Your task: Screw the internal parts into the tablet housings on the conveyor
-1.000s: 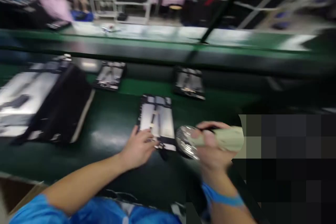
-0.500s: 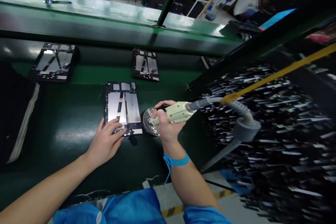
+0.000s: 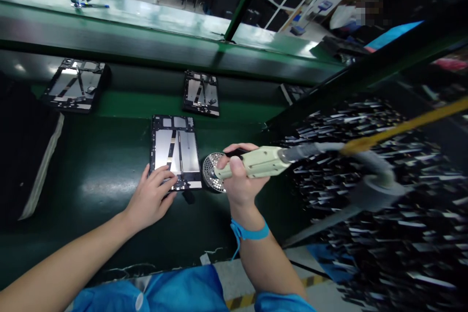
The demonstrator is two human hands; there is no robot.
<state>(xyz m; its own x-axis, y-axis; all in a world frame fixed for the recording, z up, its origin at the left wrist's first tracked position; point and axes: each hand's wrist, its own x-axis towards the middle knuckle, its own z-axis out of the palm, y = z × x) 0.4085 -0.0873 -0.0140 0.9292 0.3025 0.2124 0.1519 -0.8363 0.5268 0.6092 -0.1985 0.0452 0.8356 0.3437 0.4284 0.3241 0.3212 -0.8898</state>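
My left hand [image 3: 151, 197] rests on the lower left part of an opened tablet [image 3: 190, 151], its fingers stretched out. Inside the black tablet frame I see silver plates and a dark slanted ribbon cable. Wrapped around a pale green electric screwdriver [image 3: 261, 162] is my right hand [image 3: 241, 185], with a blue band at the wrist. The driver lies nearly level, its front end over a round metal dish full of holes [image 3: 212, 175], just right of the tablet. My fingers and the driver's nose hide part of the dish, and I cannot make out the bit.
Two more opened tablets [image 3: 77, 85] [image 3: 201, 92] lie farther back on the green bench [image 3: 102, 156]. A dark padded item [image 3: 29, 156] stands at the left. The driver's grey cable and a yellow strap [image 3: 402, 126] run right, past a rack of dark strips [image 3: 402, 234].
The view has shifted slightly, so most things sit a little farther right. The screwdriver's nose stays over the dish, and my left hand stays on the tablet.
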